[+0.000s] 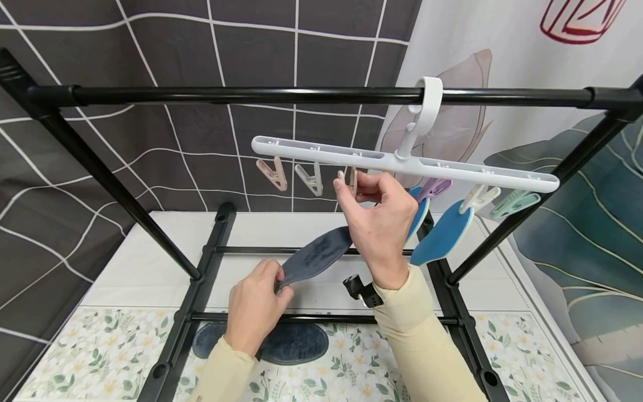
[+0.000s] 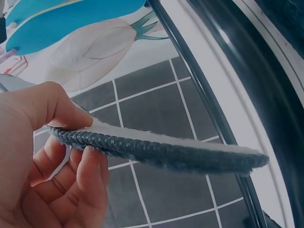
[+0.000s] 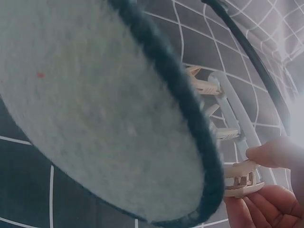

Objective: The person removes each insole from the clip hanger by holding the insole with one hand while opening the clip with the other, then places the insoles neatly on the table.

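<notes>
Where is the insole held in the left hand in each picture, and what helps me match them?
Head: insole near the centre, between the left hand and right hand.
Left wrist: insole nearly edge-on, reaching from the left hand across the middle toward the right.
Right wrist: insole large, filling much of the left side.
Shared landmark: dark curtain with white grid lines.

Insole fuzzy cloth, edging rough; hanger smooth plastic; rack bar glossy, possibly metal.

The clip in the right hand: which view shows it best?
The right wrist view: the clip appears larger there, with both its arms visible. In the head view the right hand partly hides it; the left wrist view does not show it.
</notes>
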A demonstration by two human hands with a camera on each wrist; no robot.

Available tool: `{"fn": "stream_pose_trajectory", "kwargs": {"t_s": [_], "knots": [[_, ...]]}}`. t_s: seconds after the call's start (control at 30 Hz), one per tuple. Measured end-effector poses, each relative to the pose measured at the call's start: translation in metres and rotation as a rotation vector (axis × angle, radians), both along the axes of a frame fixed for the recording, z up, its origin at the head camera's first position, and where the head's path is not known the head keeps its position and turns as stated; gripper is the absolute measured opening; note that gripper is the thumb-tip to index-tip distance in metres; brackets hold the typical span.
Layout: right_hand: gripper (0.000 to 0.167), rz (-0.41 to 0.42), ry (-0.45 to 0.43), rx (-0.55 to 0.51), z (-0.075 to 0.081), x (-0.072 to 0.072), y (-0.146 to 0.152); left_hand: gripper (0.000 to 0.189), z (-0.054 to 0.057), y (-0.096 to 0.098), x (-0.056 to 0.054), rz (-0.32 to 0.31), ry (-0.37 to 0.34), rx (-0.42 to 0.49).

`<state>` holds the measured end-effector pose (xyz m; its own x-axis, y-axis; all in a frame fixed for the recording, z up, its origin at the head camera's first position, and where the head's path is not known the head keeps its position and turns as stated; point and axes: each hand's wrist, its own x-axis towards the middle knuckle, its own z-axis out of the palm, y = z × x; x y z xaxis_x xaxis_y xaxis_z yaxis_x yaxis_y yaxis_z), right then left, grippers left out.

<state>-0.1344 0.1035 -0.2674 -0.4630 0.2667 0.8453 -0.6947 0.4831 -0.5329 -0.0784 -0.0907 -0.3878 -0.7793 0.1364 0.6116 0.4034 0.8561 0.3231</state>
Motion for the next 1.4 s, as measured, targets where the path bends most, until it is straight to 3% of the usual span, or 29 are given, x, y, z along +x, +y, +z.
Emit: {"fn": "stream_pose_trajectory", "kwargs": {"t_s": [0.8,1.4], "knots": [[0.019,0.015,-0.027,-0.023,-0.001,-0.003,0.003,0.028,0.002,-0.022,0.021,0.016,-0.029,-0.096],[0.029,0.019,-0.053,0.024,-0.004,-0.001,0.009,0.034,0.004,-0.037,0.045,0.023,0.007,-0.163]]}}
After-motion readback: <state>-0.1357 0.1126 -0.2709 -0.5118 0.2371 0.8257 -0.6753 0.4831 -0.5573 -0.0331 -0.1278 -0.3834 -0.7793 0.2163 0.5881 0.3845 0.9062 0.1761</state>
